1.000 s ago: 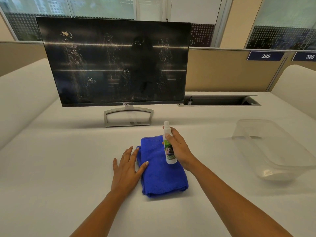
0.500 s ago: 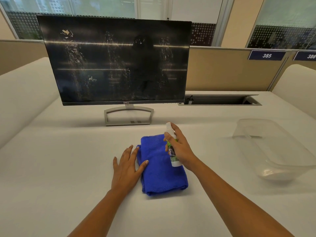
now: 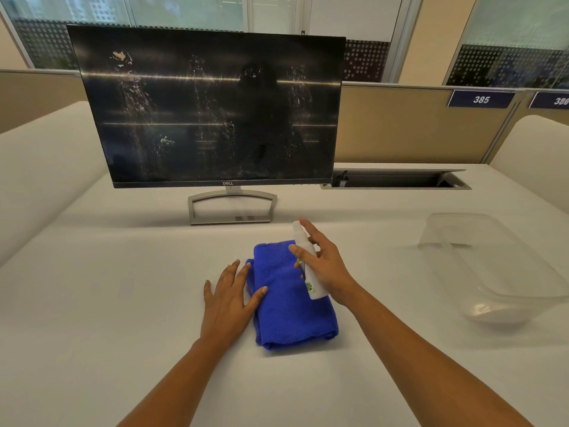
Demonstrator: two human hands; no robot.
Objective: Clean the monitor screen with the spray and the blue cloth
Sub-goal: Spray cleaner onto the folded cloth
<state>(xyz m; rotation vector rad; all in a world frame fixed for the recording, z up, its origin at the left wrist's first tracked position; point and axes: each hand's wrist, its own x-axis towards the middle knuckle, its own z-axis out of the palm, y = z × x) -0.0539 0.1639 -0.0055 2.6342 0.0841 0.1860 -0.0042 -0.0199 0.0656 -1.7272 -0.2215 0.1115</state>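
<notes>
A black monitor [image 3: 212, 109] stands at the back of the white desk, its dark screen streaked with white spots and smears. A folded blue cloth [image 3: 286, 300] lies on the desk in front of it. My left hand [image 3: 229, 298] lies flat on the desk, fingers straight, thumb touching the cloth's left edge. My right hand [image 3: 324, 268] grips a small white spray bottle [image 3: 308, 260] with a green label, held tilted over the cloth, its nozzle toward the monitor and a finger near the top.
A clear plastic tub [image 3: 495, 269] sits on the desk [image 3: 123, 303] at the right. A cable hatch [image 3: 397, 179] lies open behind it. Beige partitions with number plates [image 3: 481, 99] close the back, and rounded white dividers flank both sides.
My right hand has tilted the spray bottle further, its base swinging back toward me and its nozzle leaning toward the monitor. My left hand has stayed put.
</notes>
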